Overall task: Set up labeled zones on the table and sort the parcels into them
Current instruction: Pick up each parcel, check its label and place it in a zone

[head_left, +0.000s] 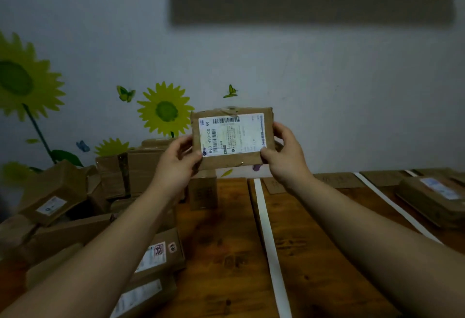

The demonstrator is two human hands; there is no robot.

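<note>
Head cam view, so you're looking down the person's arms. Both hands are up in front of the wall, holding a small flat brown cardboard parcel with a white shipping label (231, 137). The label faces the camera and the parcel is lifted well above the brown wooden table (226, 254). The left hand (176, 161) pinches the lower left corner with the thumb on the front, and the right hand (284, 156) does the same at the lower right corner. So each grip is closed on that one parcel, with nothing else in either hand. Looks to me like they're reading the label to pick a zone.

As for progress, the zone setup seems basically done:
- a long white tape strip (269, 242) runs across the table
- a second white tape strip (395, 207) sits further right
- flat brown cardboard cards (337, 180) lie along the far edge, probably the zone labels, but the writing is too blurry to read

Sorting looks like it's barely started. I can spot only one brown labelled box (432, 197) lying past the second strip on the right. Meanwhile a big heap of brown cardboard boxes (75, 204) is piled up on the left, some with white labels showing. My guess is most of the job is ahead, and this parcel has no zone yet.
</note>
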